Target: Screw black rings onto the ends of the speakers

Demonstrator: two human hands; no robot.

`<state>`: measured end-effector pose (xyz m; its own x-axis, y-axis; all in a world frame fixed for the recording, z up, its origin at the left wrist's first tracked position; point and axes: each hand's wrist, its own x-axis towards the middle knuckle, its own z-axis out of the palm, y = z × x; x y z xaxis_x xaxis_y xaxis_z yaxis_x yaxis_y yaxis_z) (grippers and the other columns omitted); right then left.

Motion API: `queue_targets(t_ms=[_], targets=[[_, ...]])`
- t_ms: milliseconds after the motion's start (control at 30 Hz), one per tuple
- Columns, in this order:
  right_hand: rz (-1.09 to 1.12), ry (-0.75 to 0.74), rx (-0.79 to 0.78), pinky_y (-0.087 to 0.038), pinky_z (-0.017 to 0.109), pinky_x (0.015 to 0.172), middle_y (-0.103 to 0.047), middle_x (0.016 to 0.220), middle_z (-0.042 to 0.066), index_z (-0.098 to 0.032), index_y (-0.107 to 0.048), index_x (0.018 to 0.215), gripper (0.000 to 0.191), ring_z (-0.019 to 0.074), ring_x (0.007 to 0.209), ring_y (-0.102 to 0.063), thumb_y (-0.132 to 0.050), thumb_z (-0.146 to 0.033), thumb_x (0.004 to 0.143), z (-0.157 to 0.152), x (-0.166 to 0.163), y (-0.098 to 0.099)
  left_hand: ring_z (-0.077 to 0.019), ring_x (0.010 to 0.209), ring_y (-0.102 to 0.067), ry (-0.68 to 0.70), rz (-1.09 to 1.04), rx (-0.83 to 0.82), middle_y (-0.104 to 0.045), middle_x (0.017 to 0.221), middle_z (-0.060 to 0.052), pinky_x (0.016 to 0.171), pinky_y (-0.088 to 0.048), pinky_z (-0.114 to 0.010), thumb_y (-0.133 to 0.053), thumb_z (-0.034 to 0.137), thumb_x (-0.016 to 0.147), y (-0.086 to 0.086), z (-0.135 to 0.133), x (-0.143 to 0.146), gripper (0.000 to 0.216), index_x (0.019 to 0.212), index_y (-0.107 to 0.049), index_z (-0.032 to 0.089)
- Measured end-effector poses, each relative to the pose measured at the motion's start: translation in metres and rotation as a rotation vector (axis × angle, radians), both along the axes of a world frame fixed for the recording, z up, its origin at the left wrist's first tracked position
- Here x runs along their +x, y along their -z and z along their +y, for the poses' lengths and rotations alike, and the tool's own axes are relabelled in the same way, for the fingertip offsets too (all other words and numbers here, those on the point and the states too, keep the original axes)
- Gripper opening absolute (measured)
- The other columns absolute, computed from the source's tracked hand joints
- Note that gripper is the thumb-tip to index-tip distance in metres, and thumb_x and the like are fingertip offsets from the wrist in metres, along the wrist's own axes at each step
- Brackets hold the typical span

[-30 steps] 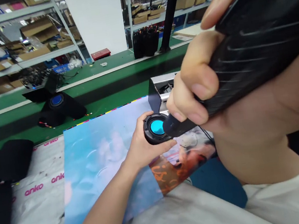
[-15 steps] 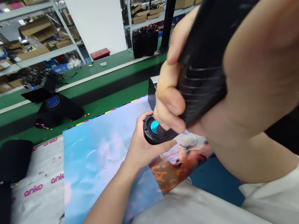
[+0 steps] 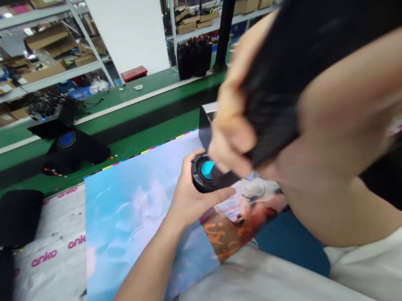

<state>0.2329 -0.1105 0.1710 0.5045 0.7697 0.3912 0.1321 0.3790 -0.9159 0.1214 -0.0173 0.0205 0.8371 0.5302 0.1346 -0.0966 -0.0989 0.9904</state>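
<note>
My left hand (image 3: 189, 199) is wrapped round a small round black speaker unit (image 3: 204, 172) with a turquoise centre, holding it on a blue printed sheet (image 3: 131, 215). My right hand (image 3: 234, 133), blurred and close to the camera, is closed round the ribbed grip of a large black power tool (image 3: 306, 46). The tool's tip points down onto the speaker unit and hides part of its turquoise face.
A green conveyor belt (image 3: 125, 121) runs behind the sheet, carrying another black part with a blue centre (image 3: 68, 146). Black fabric pieces (image 3: 4, 218) lie at the left on white anko-printed wrap (image 3: 46, 252). Shelves of cardboard boxes (image 3: 40, 48) stand behind. A black pole (image 3: 225, 17) rises at centre-right.
My right hand has swung the black tool from a slant to nearly upright and closer to the camera, covering more of the turquoise face. My left hand stays on the speaker unit.
</note>
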Motion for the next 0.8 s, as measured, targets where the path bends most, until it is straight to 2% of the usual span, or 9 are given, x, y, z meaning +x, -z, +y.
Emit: queue_targets(t_ms=[67,133,167,233,333,467,600,800], targets=[[-0.017,-0.002,0.17,-0.04,0.029,0.04,-0.054,0.056,-0.011,-0.03,-0.058,0.082,0.055,0.0113,0.037,-0.046,-0.051,-0.083,0.091,0.0,0.015,0.005,-0.0285,0.122,-0.066,-0.009,-0.002,0.02,-0.066,0.136,-0.012,0.108,-0.054,-0.043,-0.097,0.044,0.066,0.001,0.0,0.0,0.096,0.143,-0.045,0.02],[0.031,0.216,0.404,-0.031,0.03,0.032,-0.052,0.054,-0.007,-0.028,-0.06,0.075,0.05,0.0117,0.037,-0.04,-0.09,-0.068,0.071,0.004,0.033,0.02,-0.0279,0.127,-0.064,0.003,0.007,0.027,-0.064,0.139,-0.011,0.113,-0.05,-0.042,-0.097,0.044,0.066,0.001,-0.001,0.0,0.097,0.144,-0.044,0.021],[0.044,0.283,0.35,-0.032,0.032,0.034,-0.053,0.056,-0.004,-0.026,-0.063,0.074,0.051,0.0134,0.041,-0.045,-0.1,-0.059,0.062,0.006,0.043,0.03,-0.0278,0.129,-0.063,0.001,0.009,0.03,-0.063,0.14,-0.01,0.115,-0.049,-0.041,-0.097,0.044,0.066,0.001,-0.001,0.0,0.096,0.144,-0.044,0.022],[0.047,0.35,0.355,-0.032,0.033,0.034,-0.053,0.056,-0.001,-0.022,-0.067,0.074,0.043,0.0147,0.041,-0.047,-0.1,-0.049,0.069,0.01,0.059,0.052,-0.0276,0.132,-0.062,-0.009,0.011,0.033,-0.061,0.142,-0.01,0.116,-0.047,-0.041,-0.097,0.045,0.067,0.002,-0.002,-0.001,0.096,0.144,-0.045,0.023],[0.04,0.354,0.359,-0.03,0.033,0.033,-0.054,0.056,0.0,-0.02,-0.067,0.076,0.035,0.0156,0.037,-0.047,-0.093,-0.042,0.081,0.012,0.074,0.08,-0.0263,0.129,-0.063,-0.014,0.023,0.044,-0.063,0.14,-0.009,0.113,-0.049,-0.039,-0.098,0.045,0.067,0.002,-0.002,-0.002,0.095,0.143,-0.044,0.024],[0.047,0.333,0.272,-0.032,0.03,0.034,-0.054,0.056,0.0,-0.019,-0.061,0.069,0.042,0.0146,0.037,-0.049,-0.092,-0.044,0.083,0.009,0.079,0.098,-0.0244,0.123,-0.067,-0.02,0.025,0.051,-0.066,0.136,-0.008,0.107,-0.052,-0.037,-0.099,0.047,0.066,0.002,-0.002,-0.003,0.097,0.144,-0.044,0.024],[0.133,0.286,0.14,-0.032,0.029,0.03,-0.052,0.052,-0.001,-0.019,-0.056,0.065,0.051,0.0155,0.033,-0.045,-0.094,-0.052,0.076,0.003,0.077,0.096,-0.0237,0.122,-0.068,-0.03,0.023,0.061,-0.066,0.136,-0.008,0.107,-0.053,-0.036,-0.099,0.046,0.066,0.002,-0.002,-0.002,0.097,0.143,-0.044,0.024],[0.079,0.413,0.378,-0.036,0.033,0.034,-0.053,0.057,-0.002,-0.022,-0.063,0.075,0.053,0.0154,0.039,-0.047,-0.1,-0.059,0.065,-0.003,0.07,0.074,-0.022,0.119,-0.07,-0.047,-0.01,0.079,-0.068,0.132,-0.008,0.102,-0.055,-0.033,-0.099,0.042,0.066,0.002,-0.003,-0.001,0.095,0.142,-0.046,0.022]])
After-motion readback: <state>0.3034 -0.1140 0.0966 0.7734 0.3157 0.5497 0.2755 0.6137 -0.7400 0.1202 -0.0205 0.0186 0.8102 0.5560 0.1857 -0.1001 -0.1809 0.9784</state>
